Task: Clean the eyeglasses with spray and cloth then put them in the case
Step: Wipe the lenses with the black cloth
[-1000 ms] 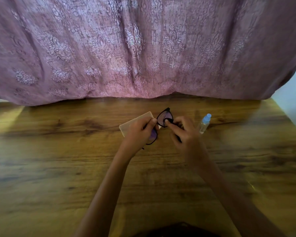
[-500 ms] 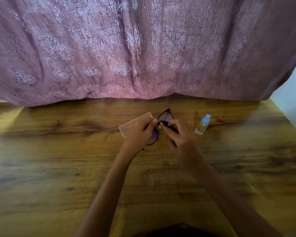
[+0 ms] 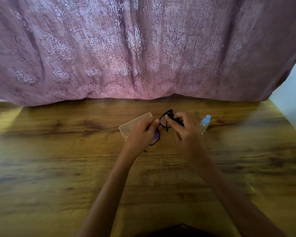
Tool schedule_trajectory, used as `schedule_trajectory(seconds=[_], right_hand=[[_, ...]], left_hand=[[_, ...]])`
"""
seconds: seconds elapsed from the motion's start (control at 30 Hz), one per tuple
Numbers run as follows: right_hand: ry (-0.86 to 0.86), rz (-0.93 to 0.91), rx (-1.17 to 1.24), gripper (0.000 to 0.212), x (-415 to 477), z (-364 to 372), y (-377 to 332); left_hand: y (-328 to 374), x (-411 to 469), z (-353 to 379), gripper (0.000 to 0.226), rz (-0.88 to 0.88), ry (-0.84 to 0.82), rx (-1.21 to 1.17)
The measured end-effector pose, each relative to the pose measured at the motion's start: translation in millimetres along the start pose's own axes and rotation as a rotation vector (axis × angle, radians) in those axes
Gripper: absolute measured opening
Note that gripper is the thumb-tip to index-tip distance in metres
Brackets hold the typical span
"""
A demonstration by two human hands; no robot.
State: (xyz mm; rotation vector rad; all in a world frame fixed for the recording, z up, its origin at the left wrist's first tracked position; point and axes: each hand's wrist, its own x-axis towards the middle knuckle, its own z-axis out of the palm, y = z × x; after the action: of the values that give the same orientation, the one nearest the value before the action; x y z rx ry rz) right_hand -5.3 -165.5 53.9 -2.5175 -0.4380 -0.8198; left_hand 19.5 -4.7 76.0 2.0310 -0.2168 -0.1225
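Black-framed eyeglasses (image 3: 163,120) with tinted lenses are held above the wooden table (image 3: 58,168) by both hands. My left hand (image 3: 141,134) grips the near lens side of the frame. My right hand (image 3: 184,132) pinches a dark cloth (image 3: 177,120) against the far lens; most of the cloth is hidden under the fingers. A pale translucent case (image 3: 135,123) lies shut on the table just left of and behind my left hand. A small clear spray bottle (image 3: 205,124) with a blue cap stands right of my right hand.
A mauve patterned curtain (image 3: 143,48) hangs along the table's far edge. The table's right edge (image 3: 287,120) runs diagonally near the bottle, with a pale wall beyond. Bare wood stretches to the left and toward me.
My right hand's fingers with the cloth have slid across the far lens, first toward the bridge, then back outward. The left hand has stayed in place on the frame.
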Motion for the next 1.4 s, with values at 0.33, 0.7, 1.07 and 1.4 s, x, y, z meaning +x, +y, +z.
schedule_trajectory(seconds=[0.33,0.7,1.07,1.4], right_hand=[[-0.007,0.015,0.037,0.038,-3.9,6.0,-8.6],[0.046,0.062,0.007,0.037,4.3,1.1,6.9],[0.032,0.032,0.036,0.038,-10.4,6.1,-3.4],[-0.004,0.017,0.028,0.043,-9.8,2.3,-3.1]], left_hand=[[-1.0,2.1,-0.1,0.033,0.026,0.047,0.123],[0.5,0.8,1.2,0.030,0.082,0.120,0.143],[-6.7,6.6,-4.5,0.033,0.023,0.132,0.047],[-7.1,6.0,-7.0,0.032,0.026,0.091,0.058]])
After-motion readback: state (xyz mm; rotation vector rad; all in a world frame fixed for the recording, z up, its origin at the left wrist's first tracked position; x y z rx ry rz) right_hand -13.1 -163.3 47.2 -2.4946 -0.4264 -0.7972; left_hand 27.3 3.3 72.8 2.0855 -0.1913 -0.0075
